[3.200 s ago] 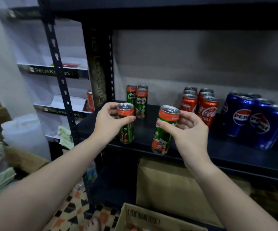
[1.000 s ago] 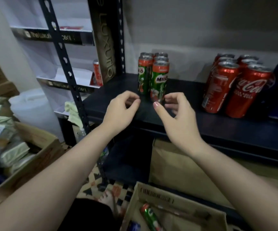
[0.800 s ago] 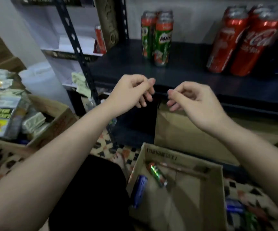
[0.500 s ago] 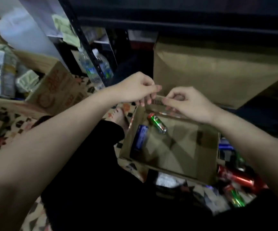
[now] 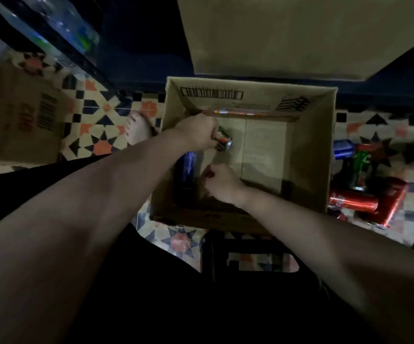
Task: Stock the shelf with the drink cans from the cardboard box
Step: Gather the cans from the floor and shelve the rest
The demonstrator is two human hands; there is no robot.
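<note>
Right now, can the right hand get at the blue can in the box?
Probably yes. The right hand hangs inside the cardboard box just beside the blue can, with nothing between them. The left hand is busy on the green can farther back.

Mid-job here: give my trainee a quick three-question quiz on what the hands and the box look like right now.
1. True or false: the left hand is closed around a green and orange can inside the cardboard box.
2. Which hand is nearer the blue can? A) right hand B) neither, the blue can lies outside the box
3. Fill in: loose red cans lie on the tiled floor to the ____ of the box.

Key: 1 true; 2 A; 3 right.
</note>
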